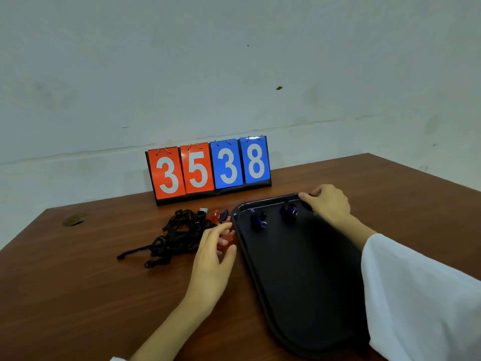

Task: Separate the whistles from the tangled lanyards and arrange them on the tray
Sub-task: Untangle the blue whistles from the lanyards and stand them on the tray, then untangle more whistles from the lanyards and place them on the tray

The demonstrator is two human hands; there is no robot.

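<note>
To the left of your left grip point(213, 254), the black lanyards point(179, 235) lie in a tangled heap on the bench point(78, 282), touching your fingertips. Your left grip is clenched round a red whistle point(226, 243), thumb on the near side and fingers curled over the far side, right beside the tray's left rim. Just beyond that grip, at the far edge of the tangle, a second red whistle point(214, 217) lies among the cords. Further back, a flip scoreboard point(208, 170) stands on the bench showing 35 in red and 38 in blue.

To the right of your left grip lies the black tray point(299, 282). It holds two dark blue whistles near its far edge: the first blue whistle point(259, 221) nearer your left grip, the second blue whistle point(289, 211) nearer your right grip point(328, 204). Your right grip rests on the tray's far right corner, fingers curled down over something dark. You cannot tell whether it is grasping that thing or only touching it.
</note>
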